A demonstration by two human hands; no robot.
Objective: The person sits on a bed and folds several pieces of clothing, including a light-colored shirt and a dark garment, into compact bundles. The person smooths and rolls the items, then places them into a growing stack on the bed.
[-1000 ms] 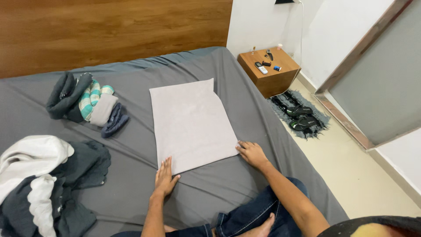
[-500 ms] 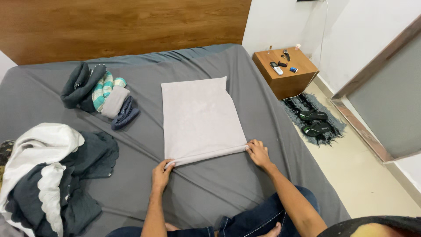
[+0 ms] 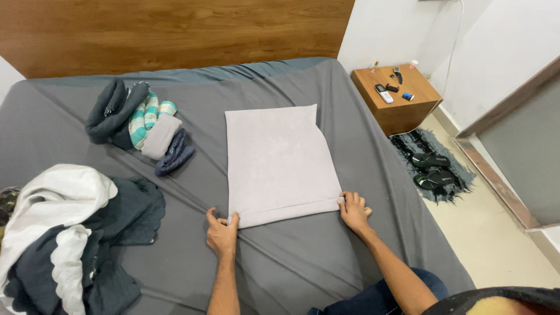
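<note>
Grey sheet (image 3: 303, 256) covers the bed under me, and on it lies one pale grey towel (image 3: 277, 157), folded flat into a rectangle in the middle of the mattress. Its near edge is turned over into a narrow roll. My left hand (image 3: 221, 233) pinches the near left corner of that roll, thumb on top and fingers curled under the cloth. My right hand (image 3: 354, 211) presses the near right corner, fingers bent and closed down on the fold.

Far left on the sheet sits a cluster of four rolled cloths (image 3: 140, 125): one dark grey, one striped teal and white, one pale grey, one navy, all touching. Near left is a loose heap of laundry (image 3: 64, 233), white and dark grey pieces tangled together.

Far right, beside the bed, stands one wooden nightstand (image 3: 402, 111). On its top lie several small objects (image 3: 392, 90), among them a white handset and a blue item; any labels are too small to tell. On the floor near it a dark mat (image 3: 434, 166) carries two black sandals (image 3: 431, 169), side by side. One wooden headboard (image 3: 175, 32) runs along the far edge.
</note>
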